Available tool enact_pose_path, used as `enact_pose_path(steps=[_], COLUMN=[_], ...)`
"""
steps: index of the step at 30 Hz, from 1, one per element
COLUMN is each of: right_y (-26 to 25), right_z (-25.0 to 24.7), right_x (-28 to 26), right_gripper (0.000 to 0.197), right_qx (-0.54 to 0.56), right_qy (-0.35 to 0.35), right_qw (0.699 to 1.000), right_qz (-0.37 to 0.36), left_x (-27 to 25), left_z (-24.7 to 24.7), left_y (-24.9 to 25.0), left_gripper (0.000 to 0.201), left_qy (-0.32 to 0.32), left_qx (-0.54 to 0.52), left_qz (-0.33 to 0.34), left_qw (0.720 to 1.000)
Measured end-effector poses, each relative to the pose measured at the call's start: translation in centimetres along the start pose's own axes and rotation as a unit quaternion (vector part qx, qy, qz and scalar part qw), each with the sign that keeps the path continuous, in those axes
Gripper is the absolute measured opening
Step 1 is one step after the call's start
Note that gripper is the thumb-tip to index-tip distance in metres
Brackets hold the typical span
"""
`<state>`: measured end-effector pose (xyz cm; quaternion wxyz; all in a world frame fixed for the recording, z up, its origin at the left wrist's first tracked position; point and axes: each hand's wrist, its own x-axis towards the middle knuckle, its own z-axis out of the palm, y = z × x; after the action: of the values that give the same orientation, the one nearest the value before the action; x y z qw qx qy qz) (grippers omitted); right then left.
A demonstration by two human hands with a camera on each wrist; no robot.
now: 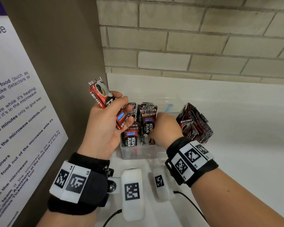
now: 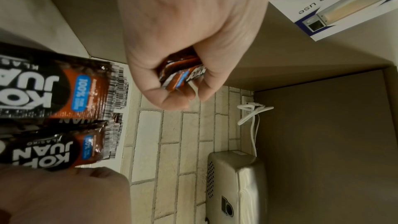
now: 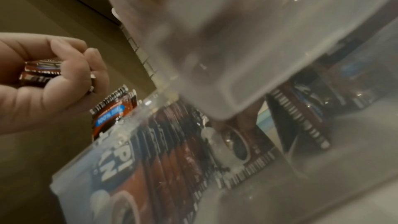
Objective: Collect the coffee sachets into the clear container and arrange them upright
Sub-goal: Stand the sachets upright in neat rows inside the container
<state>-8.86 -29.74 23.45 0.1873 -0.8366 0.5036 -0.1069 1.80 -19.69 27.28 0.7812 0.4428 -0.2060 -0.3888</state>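
Observation:
A clear plastic container point(image 1: 143, 153) stands on the white counter by the corner. Inside it, red and black coffee sachets point(image 1: 131, 138) stand upright in two rows. My left hand point(image 1: 108, 122) hovers above the container's left end and grips a bundle of sachets point(image 1: 100, 94), which also shows between its curled fingers point(image 2: 172, 98) as the bundle point(image 2: 183, 76). My right hand point(image 1: 164, 126) reaches into the container. Its thumb lies on the front of the right row point(image 1: 147, 123) and its fingers curl behind that row. The right wrist view is blurred through the container wall point(image 3: 148, 106).
A loose pile of sachets point(image 1: 195, 123) leans just right of the container. A brown side panel with a microwave notice point(image 1: 15, 112) closes the left, a brick wall point(image 1: 187, 38) the back. White counter point(image 1: 244, 136) extends right. A metal appliance point(image 2: 234, 185) and white cable point(image 2: 252, 113) show overhead.

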Motion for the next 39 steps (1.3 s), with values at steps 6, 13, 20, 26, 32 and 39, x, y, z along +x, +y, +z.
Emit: enact_pose_path(steps=[6, 13, 20, 26, 32, 39], right_y=[0.0, -0.1, 0.0, 0.0, -0.1, -0.4], right_z=[0.2, 0.4, 0.6, 0.9, 0.3, -0.5], right_x=[0.0, 0.0, 0.4, 0.6, -0.1, -1.3], right_gripper=[0.042, 0.06, 0.036, 0.033, 0.039, 0.037], right_qx=[0.019, -0.016, -0.017, -0.001, -0.002, 0.015], right_qy=[-0.018, -0.061, -0.076, -0.07, -0.048, 0.012], right_qw=[0.999, 0.997, 0.996, 0.997, 0.998, 1.0], right_qz=[0.041, 0.043, 0.033, 0.036, 0.034, 0.006], left_x=[0.0, -0.2, -0.3, -0.4, -0.5, -0.6], left_z=[0.1, 0.3, 0.4, 0.4, 0.4, 0.3], left_y=[-0.1, -0.1, 0.0, 0.2, 0.3, 0.6], left_gripper=[0.019, 0.019, 0.018, 0.017, 0.017, 0.009], left_qy=[0.002, 0.002, -0.003, -0.004, -0.008, -0.012], left_qx=[0.0, -0.002, -0.003, -0.005, -0.009, -0.021], left_qz=[-0.003, 0.001, 0.004, 0.002, -0.006, -0.032], left_qw=[1.0, 1.0, 1.0, 1.0, 1.0, 0.999])
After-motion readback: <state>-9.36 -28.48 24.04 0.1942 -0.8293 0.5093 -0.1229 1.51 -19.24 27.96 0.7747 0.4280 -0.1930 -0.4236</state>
